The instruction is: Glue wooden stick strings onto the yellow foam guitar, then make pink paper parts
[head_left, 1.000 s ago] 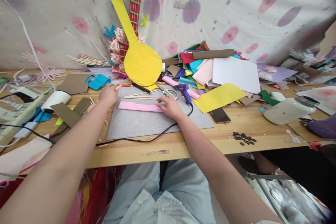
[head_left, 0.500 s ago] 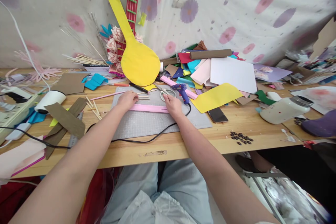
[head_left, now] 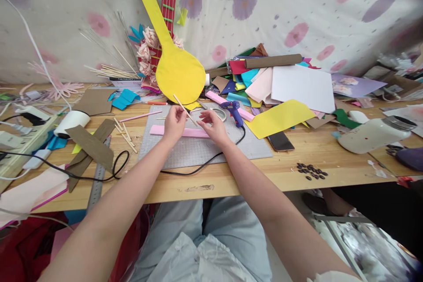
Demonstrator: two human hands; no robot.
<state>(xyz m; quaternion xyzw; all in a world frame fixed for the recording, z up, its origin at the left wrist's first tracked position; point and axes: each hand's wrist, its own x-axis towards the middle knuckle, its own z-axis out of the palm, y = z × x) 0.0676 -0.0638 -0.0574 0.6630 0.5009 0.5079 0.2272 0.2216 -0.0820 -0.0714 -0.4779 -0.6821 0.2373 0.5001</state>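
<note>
My left hand (head_left: 175, 122) is closed on a thin wooden stick (head_left: 180, 102), which slants from upper left to lower right. Close to the stick's lower end, my right hand (head_left: 214, 127) has its fingers bent but apart; whether a fingertip touches the stick I cannot tell. Beneath both hands a pink paper strip (head_left: 194, 132) lies on the grey cutting mat (head_left: 178, 157), partly covered by my fingers. Scissors (head_left: 219, 114) rest just behind my right hand. Beside them sits a blue glue gun (head_left: 234, 110), its black cord crossing the mat.
A yellow banjo-shaped piece (head_left: 180, 72) leans at the back. Several short sticks (head_left: 127, 135) and a steel ruler (head_left: 96, 185) lie left. On the right are yellow paper (head_left: 280, 118), a phone (head_left: 280, 141), black beads (head_left: 310, 172) and a tipped white bottle (head_left: 373, 135).
My left hand has picked up a wooden stick from the mat and lifted it. My right hand has let go of the pink strip and opened near the stick. The view has shifted slightly.
</note>
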